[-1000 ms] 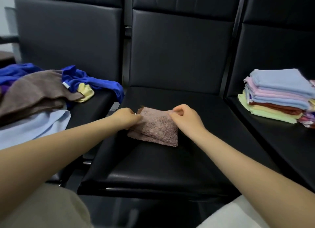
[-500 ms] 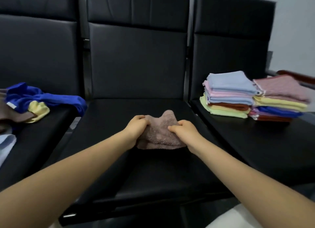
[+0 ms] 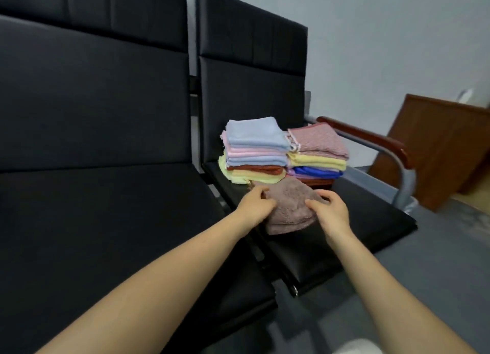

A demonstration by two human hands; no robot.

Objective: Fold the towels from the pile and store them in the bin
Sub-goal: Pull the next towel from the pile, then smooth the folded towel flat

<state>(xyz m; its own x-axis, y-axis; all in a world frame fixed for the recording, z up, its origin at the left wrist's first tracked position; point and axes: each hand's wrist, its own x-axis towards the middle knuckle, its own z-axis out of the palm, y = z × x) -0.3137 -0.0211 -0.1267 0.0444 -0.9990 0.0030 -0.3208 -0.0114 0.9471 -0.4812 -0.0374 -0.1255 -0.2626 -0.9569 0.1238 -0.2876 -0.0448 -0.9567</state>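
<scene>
Nearest, the left hand (image 3: 256, 206) and the right hand (image 3: 328, 210) each hold one side of a folded mauve-brown towel (image 3: 289, 208), fingers curled and pinching its upper corners, so each grip is closed on cloth rather than spread flat. The towel hangs just above, or perhaps brushes, the black chair seat (image 3: 358, 221); I cannot tell which. Its lower edge droops and looks loose, so the main risk is that the fold opens if either pinch slips or the hands drift apart while it is carried. Just beyond it stand two stacks of folded towels, touching each other: the left stack (image 3: 254, 152) topped in pale blue, the right stack (image 3: 316, 152) topped in dusty pink. Both lean a little and their layers are uneven, so setting the plush towel down off-centre, or nudging a stack with a knuckle, could topple one toward the seat edge or the armrest (image 3: 371, 141) behind. No bin is in view, so where the folded towels finally go cannot be judged from here.
</scene>
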